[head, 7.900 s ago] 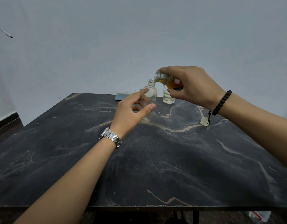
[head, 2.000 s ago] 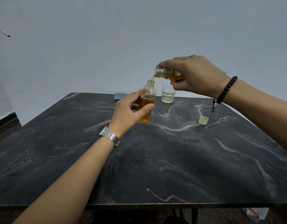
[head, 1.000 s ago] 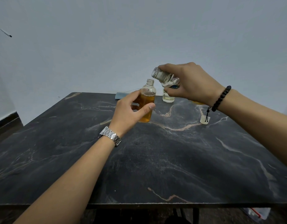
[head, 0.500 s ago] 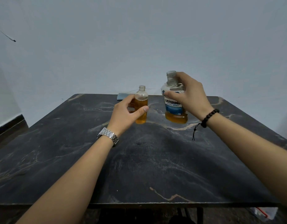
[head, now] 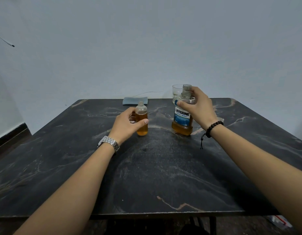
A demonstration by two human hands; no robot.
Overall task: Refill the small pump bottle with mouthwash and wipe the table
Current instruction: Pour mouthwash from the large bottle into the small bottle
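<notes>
Left hand (head: pixel 128 124) curls its thumb and fingers round the small bottle (head: pixel 142 118), uncapped, upright and mostly full of amber liquid, near the middle of the table (head: pixel 163 175) toward the far edge. Right hand (head: pixel 198 107) grips the shoulder of the open mouthwash bottle (head: pixel 181 119), standing just right of it. Folded blue cloth (head: pixel 135 100) and a glass (head: pixel 177 90) sit at the far edge.

A plain pale blue-grey wall (head: pixel 147 39) fills the upper frame. A dark skirting board (head: pixel 10 137) is seen at left, under even, soft light.
</notes>
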